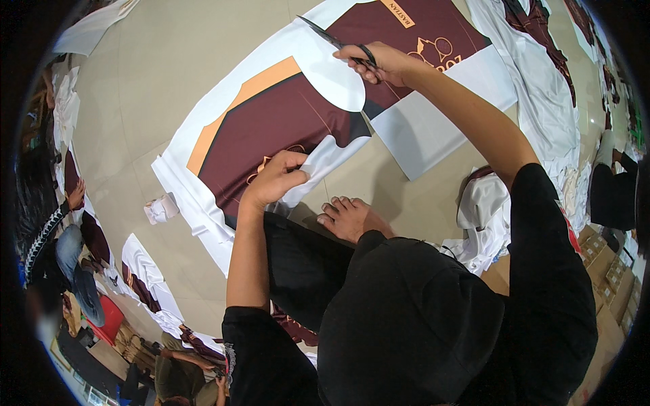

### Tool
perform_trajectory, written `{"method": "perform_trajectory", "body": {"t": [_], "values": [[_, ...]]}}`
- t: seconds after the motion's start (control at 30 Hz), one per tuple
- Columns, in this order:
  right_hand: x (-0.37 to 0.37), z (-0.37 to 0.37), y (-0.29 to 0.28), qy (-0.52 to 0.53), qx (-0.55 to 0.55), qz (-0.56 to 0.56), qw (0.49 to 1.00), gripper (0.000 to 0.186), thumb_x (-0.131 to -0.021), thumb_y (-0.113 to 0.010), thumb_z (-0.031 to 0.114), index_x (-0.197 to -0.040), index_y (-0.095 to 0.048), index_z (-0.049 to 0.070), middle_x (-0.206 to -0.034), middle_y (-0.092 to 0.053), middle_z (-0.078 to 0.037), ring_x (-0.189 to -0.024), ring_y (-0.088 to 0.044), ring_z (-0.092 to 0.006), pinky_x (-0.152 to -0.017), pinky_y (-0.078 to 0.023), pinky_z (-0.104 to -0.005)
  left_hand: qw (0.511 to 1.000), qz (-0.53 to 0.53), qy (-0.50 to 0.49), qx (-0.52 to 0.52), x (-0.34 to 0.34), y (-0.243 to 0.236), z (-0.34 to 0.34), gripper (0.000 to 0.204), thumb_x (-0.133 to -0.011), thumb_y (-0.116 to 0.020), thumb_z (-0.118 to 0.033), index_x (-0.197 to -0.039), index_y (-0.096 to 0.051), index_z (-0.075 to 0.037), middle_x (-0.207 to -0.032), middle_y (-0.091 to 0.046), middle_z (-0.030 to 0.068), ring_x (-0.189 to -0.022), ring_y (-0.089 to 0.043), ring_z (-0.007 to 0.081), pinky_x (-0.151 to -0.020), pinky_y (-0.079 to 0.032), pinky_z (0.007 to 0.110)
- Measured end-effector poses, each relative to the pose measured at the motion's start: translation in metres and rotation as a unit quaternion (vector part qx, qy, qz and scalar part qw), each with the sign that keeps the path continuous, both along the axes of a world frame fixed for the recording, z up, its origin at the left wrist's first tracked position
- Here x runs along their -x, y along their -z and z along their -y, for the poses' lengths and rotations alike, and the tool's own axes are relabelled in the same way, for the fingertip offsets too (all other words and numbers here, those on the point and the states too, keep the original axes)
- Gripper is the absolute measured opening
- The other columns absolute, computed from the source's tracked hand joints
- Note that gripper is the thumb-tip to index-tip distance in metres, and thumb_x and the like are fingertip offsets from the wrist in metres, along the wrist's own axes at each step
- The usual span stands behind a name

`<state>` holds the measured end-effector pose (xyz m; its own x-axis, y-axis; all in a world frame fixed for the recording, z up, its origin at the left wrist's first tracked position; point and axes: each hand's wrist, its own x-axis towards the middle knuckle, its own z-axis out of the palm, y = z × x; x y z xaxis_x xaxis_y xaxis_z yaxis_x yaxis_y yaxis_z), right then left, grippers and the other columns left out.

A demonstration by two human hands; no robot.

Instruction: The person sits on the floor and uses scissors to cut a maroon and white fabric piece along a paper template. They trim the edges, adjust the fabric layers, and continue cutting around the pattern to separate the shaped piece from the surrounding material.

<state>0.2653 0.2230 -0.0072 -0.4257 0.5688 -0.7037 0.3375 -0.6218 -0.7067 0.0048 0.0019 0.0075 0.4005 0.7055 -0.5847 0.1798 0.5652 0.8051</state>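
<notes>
A printed sheet of white fabric point(193, 139) with maroon shirt-shaped panels lies across the floor in front of me. My right hand point(382, 64) grips black-handled scissors point(325, 35), their blades pointing to the far left over the white cloth. Beneath them, a curved white area dips between two maroon panels. My left hand point(276, 179) is closed on the near edge of the maroon panel point(271, 122) with orange trim, and the white border folds up beside its fingers. The right-hand maroon panel point(420, 34) is partly covered by my right hand and forearm.
My bare foot point(352, 218) rests close to the fabric. A small white bundle point(161, 209) lies at the left, and white cloth point(542, 88) is heaped at the right. Other people point(179, 372) sit along the left side among more fabric. Cardboard boxes point(613, 271) stand at the right.
</notes>
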Motion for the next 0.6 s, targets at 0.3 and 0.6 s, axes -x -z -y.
{"method": "perform_trajectory", "body": {"t": [0.3,0.6], "values": [[0.023,-0.005,0.008,0.034,-0.071,-0.125,0.989,0.037,-0.089,-0.083,0.038,-0.082,-0.061,0.009,-0.062,-0.052,0.003,-0.05,-0.048,-0.0058,-0.047,-0.035,-0.022,0.964,-0.193,0.076,-0.164,-0.012,0.008,-0.001,0.024,-0.082,-0.072,-0.017,-0.1,-0.069,-0.001,-0.088,-0.064,0.0082,-0.083,-0.06,0.0202,-0.081,-0.048,0.036],[-0.084,0.136,-0.01,0.012,-0.217,0.047,0.975,0.04,-0.09,-0.083,0.035,-0.075,-0.058,0.007,-0.062,-0.054,0.003,-0.056,-0.049,-0.0058,-0.052,-0.039,-0.0267,0.85,-0.458,-0.075,-0.248,0.132,0.049,0.02,0.03,-0.083,-0.074,-0.012,-0.109,-0.061,-0.002,-0.101,-0.064,0.0178,-0.1,-0.06,0.0382,-0.093,-0.046,0.048]]}}
